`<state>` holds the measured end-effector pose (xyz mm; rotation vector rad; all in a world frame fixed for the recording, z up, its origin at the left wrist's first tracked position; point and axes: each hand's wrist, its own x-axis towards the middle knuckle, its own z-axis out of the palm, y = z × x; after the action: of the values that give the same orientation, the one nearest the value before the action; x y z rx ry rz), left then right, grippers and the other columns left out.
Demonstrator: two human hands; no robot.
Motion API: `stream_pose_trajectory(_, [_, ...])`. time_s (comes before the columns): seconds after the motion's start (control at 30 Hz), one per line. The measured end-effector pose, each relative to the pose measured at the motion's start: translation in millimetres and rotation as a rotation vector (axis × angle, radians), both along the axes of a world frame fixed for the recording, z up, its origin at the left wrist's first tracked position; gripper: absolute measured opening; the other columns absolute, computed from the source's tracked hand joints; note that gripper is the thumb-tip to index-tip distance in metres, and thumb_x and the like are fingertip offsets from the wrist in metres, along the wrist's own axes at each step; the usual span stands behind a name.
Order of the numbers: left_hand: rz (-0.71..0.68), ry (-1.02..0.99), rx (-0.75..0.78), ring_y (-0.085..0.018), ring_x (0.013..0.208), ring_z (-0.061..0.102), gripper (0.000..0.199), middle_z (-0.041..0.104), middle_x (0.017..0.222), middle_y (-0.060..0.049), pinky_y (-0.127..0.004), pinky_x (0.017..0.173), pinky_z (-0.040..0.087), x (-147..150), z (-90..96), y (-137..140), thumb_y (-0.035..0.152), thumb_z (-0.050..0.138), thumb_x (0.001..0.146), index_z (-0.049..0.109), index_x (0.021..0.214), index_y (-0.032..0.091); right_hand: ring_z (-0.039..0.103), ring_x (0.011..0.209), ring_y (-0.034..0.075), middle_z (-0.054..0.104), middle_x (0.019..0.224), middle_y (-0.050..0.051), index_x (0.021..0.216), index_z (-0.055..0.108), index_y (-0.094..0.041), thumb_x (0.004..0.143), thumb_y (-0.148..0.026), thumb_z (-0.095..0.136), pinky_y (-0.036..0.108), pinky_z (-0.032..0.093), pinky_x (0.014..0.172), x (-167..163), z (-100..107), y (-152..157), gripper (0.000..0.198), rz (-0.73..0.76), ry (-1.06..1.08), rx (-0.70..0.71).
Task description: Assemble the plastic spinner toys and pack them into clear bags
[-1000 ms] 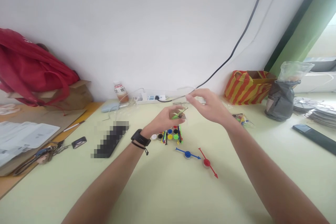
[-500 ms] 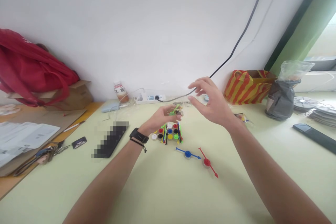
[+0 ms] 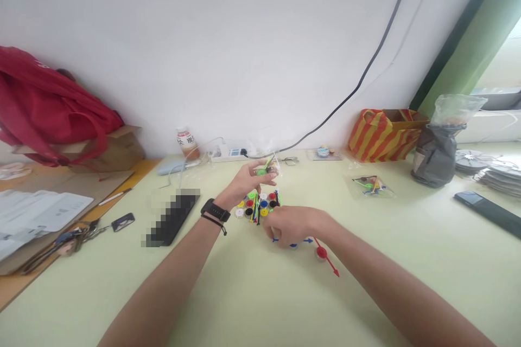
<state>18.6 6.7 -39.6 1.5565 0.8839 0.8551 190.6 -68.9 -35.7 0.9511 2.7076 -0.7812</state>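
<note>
My left hand [image 3: 249, 180] is raised over the table, its thumb and fingers closed on a small clear bag [image 3: 269, 165] with a green spinner part in it. Below it stand several round spinner bases [image 3: 264, 204] in white, red, blue, black and yellow, with coloured plastic arrows [image 3: 256, 209] lying among them. My right hand [image 3: 292, 223] reaches down at the near right edge of this group, fingers bent together; what they pinch is hidden. It partly covers a blue arrow spinner [image 3: 293, 244]. A red arrow spinner [image 3: 321, 252] lies to its right.
A filled clear bag of arrows [image 3: 371, 186] lies on the right, near a striped bag [image 3: 385, 135] and a grey bag [image 3: 435, 154]. A power strip [image 3: 228, 154] and bottle [image 3: 186, 142] stand by the wall. Keys [image 3: 77, 236] and a pixelated dark object [image 3: 175, 219] lie left.
My right hand has come down from the air to the near right side of the bases, and its fingers have closed. My left hand has shifted slightly left with the bag.
</note>
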Motion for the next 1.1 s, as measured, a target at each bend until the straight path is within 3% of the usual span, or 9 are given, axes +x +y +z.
stream_pose_trajectory(0.1, [0.003,0.045,0.021,-0.029,0.093,0.079,0.071,0.075,0.119,-0.016,-0.019,0.042,0.039,0,1.4,-2,0.04,0.088,0.078,0.057,0.139,0.019,0.058,0.065,0.014,0.068,0.073,0.0,0.082,0.069,-0.018,0.071,-0.004,0.064,0.024,0.038,0.054,1,7,-1,0.018,0.02,0.09,0.001])
stream_pose_trajectory(0.23, [-0.039,0.122,0.112,-0.024,0.085,0.076,0.066,0.077,0.105,-0.011,-0.02,0.048,0.045,-1,1.9,-2,0.039,0.088,0.077,0.061,0.133,0.018,0.066,0.068,0.014,0.073,0.079,0.001,0.091,0.074,-0.019,0.088,-0.013,0.059,0.024,0.049,0.062,24,41,-2,0.017,-0.08,0.412,-0.092])
stream_pose_trajectory(0.3, [-0.065,0.147,0.162,-0.022,0.083,0.074,0.065,0.077,0.099,-0.009,-0.023,0.055,0.049,-1,0.5,-2,0.038,0.088,0.075,0.063,0.13,0.017,0.069,0.076,0.016,0.077,0.089,0.002,0.092,0.078,-0.021,0.093,-0.024,0.062,0.027,0.053,0.069,39,60,-3,0.016,-0.158,0.614,0.019])
stream_pose_trajectory(0.4, [-0.098,0.127,0.194,-0.023,0.087,0.073,0.061,0.077,0.101,-0.01,-0.028,0.067,0.055,0,-3.9,-1,0.039,0.087,0.076,0.063,0.128,0.016,0.071,0.08,0.02,0.077,0.088,0.004,0.091,0.08,-0.022,0.09,-0.037,0.07,0.031,0.057,0.071,58,80,-5,0.018,-0.384,0.879,0.187])
stream_pose_trajectory(0.57, [-0.139,0.137,0.203,-0.026,0.102,0.074,0.058,0.077,0.11,-0.013,-0.036,0.085,0.057,5,-7.5,-4,0.04,0.085,0.079,0.063,0.127,0.017,0.071,0.07,0.021,0.076,0.083,0.005,0.097,0.079,-0.022,0.083,-0.044,0.079,0.036,0.061,0.066,78,88,1,0.026,-0.831,1.296,0.56])
stream_pose_trajectory(0.7, [-0.143,0.196,0.248,-0.027,0.106,0.073,0.057,0.077,0.111,-0.012,-0.038,0.092,0.055,10,-3.7,-11,0.041,0.085,0.08,0.063,0.127,0.017,0.059,0.052,0.016,0.074,0.072,0.005,0.087,0.081,-0.02,0.082,-0.039,0.078,0.03,0.048,0.048,83,82,7,0.021,-0.994,1.198,0.694])
stream_pose_trajectory(0.8, [-0.142,0.201,0.271,-0.026,0.103,0.073,0.055,0.077,0.108,-0.012,-0.037,0.091,0.055,16,-0.5,-17,0.04,0.085,0.08,0.064,0.125,0.016,0.051,0.046,0.013,0.075,0.069,0.005,0.081,0.082,-0.018,0.08,-0.037,0.076,0.029,0.039,0.044,77,76,10,0.019,-1.013,1.034,0.725])
stream_pose_trajectory(0.97, [-0.14,0.137,0.32,-0.025,0.103,0.07,0.043,0.075,0.108,-0.009,-0.034,0.09,0.054,25,-1.1,-21,0.038,0.083,0.081,0.068,0.115,0.017,0.07,0.068,0.021,0.08,0.081,0.005,0.079,0.081,-0.021,0.08,-0.031,0.073,0.035,0.054,0.066,58,65,14,0.013,-0.942,0.908,0.638])
stream_pose_trajectory(1.1, [-0.076,0.163,0.373,-0.023,0.095,0.068,0.038,0.073,0.101,-0.007,-0.033,0.084,0.054,27,-3.9,-21,0.038,0.082,0.081,0.07,0.11,0.016,0.075,0.077,0.024,0.081,0.082,0.005,0.081,0.08,-0.022,0.081,-0.029,0.071,0.037,0.056,0.074,47,58,13,0.011,-0.921,0.892,0.56])
